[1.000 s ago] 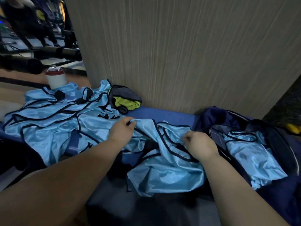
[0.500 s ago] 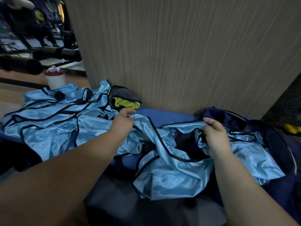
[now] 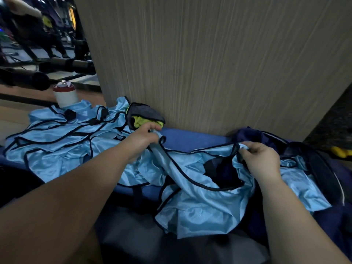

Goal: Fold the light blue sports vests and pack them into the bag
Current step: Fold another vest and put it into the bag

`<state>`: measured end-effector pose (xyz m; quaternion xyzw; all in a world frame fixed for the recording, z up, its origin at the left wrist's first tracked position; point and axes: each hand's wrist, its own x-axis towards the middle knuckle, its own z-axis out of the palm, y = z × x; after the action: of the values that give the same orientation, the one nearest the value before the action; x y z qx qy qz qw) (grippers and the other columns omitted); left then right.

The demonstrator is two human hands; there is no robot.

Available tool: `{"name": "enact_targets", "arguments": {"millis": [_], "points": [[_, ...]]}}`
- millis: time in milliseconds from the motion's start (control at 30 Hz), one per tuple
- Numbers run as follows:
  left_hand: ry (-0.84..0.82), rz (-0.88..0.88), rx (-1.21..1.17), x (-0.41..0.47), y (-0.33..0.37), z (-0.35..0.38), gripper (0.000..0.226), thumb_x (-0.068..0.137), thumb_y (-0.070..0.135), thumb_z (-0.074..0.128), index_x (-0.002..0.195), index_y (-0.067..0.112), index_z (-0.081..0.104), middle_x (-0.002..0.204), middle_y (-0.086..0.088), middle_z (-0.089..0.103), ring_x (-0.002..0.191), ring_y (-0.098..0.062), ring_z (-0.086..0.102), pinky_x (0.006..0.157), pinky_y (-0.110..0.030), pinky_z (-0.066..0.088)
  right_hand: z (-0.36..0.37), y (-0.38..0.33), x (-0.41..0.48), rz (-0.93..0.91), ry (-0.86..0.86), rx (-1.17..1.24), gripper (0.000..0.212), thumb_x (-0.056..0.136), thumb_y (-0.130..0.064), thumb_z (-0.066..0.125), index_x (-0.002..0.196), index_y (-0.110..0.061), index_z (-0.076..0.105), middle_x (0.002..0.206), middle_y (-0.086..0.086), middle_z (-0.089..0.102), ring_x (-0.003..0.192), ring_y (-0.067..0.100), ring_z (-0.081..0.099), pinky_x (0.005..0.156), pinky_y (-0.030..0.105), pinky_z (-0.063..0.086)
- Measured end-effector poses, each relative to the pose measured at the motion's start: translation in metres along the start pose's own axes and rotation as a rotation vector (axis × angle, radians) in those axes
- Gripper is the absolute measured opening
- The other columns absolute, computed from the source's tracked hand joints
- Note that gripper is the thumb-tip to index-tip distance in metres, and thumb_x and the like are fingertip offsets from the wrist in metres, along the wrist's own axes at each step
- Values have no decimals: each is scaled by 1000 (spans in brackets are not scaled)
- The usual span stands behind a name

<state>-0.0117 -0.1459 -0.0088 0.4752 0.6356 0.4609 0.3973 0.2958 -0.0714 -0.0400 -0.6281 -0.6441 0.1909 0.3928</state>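
Note:
One light blue vest (image 3: 196, 204) with dark trim hangs stretched between my hands over the blue bench. My left hand (image 3: 142, 140) pinches one shoulder strap near the wall. My right hand (image 3: 259, 159) pinches the other strap just left of the dark navy bag (image 3: 327, 168). A folded light blue vest (image 3: 302, 185) lies inside the open bag, partly covered by the held vest. A heap of several more light blue vests (image 3: 57, 141) lies on the bench at the left.
A grey and yellow-green cloth (image 3: 144, 117) sits against the wood-grain wall panel (image 3: 209, 63). A white can with a red band (image 3: 65, 94) stands behind the heap. The blue bench pad (image 3: 194, 139) shows between my hands. Dark gym equipment fills the far left.
Both hands have lifted and drawn apart, spreading the vest open. My right hand has moved right toward the bag, and the vest now overlaps the bag's opening.

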Motion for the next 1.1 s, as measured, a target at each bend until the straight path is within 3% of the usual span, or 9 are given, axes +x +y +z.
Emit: {"name": "enact_targets", "arguments": {"millis": [100,200,300,467,667,767,833,967,1100], "points": [[72,48,183,2,-7,-11,24,86,5,60,104,20,56,87,-5,55,74,-19,55,62,-30,46,0,4,4,-13,95,-3,17,91,-30,66,97,-16,75,94,6,70,92,23,60,76,26,36],[202,83,219,2,-14,-20,12,87,24,69,87,24,57,90,-7,63,85,-25,62,79,-40,52,-1,7,5,-68,125,9,14,87,-29,72,89,-15,72,108,8,62,102,20,55,86,25,36],[233,75,222,-2,-16,-24,17,87,31,70,82,19,59,84,-4,60,78,-20,58,70,-34,47,1,6,-2,-144,80,33,14,84,-26,76,78,-18,66,104,3,60,102,17,54,87,24,35],[220,70,272,-9,-14,-22,42,81,38,75,90,-2,67,72,-7,54,66,-18,51,61,-30,37,5,-7,-21,-195,-89,20,24,84,-32,75,67,-26,59,65,-4,63,64,16,59,60,33,43],[130,95,272,-21,5,-10,17,86,36,71,77,21,70,69,8,61,66,-7,55,57,-21,37,5,-19,-30,-317,-92,44,1,86,-21,75,87,-21,76,86,-6,65,81,13,60,74,20,39],[64,177,316,-25,17,-3,3,87,25,71,85,27,71,83,5,69,76,-9,61,63,-18,44,4,-25,-32,-413,-106,63,12,91,-10,67,96,-14,77,92,-4,62,90,8,57,79,7,37],[42,246,339,-25,23,2,13,85,21,74,94,30,71,87,7,69,80,-8,64,65,-11,46,3,-30,-36,-444,-128,90,17,92,-9,65,99,-19,76,94,-8,62,88,-1,56,82,0,36],[101,290,401,-24,31,10,12,82,27,76,86,30,65,83,14,66,86,-6,65,72,-22,51,3,-35,-42,-354,-117,181,10,86,-19,74,89,-29,74,87,-20,69,84,-7,62,76,6,44],[112,275,498,-24,35,11,7,91,31,65,88,26,61,90,15,62,89,-4,59,68,-15,43,7,-30,-42,-274,-117,171,15,83,-30,77,71,-30,68,72,-20,68,68,0,62,64,13,45]]}}
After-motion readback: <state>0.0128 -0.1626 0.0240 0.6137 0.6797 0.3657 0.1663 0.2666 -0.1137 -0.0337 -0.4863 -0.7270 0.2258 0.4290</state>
